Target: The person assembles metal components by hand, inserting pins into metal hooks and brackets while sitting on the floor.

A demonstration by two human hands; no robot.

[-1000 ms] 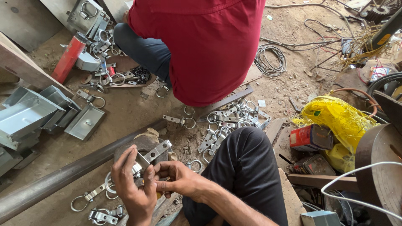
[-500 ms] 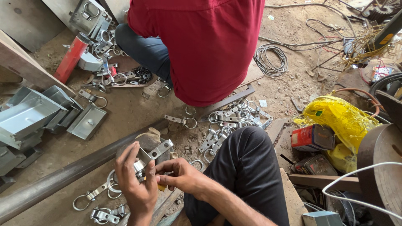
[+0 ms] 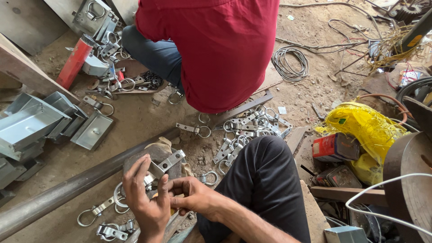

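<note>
A dirt floor strewn with metal parts fills the view, with a long steel pipe lying across its lower left. The left hand and right hand meet low in the frame, just above the pipe's near side. The left fingers curl narrowly around a flat bracket with a ring at its base; its holed end sticks up and to the right. The right fingers are pinched closed against the bracket's lower end, touching the left thumb. What they pinch there is hidden.

One person in a red shirt sits at the top, back to the camera. A pile of brackets, too tangled to count, lies between that person and the wearer's black-trousered knee. Two loose brackets lie beside the left wrist. One red cylinder leans at the upper left, above folded steel trays at the left edge. One yellow bag and one coil of wire lie to the right.
</note>
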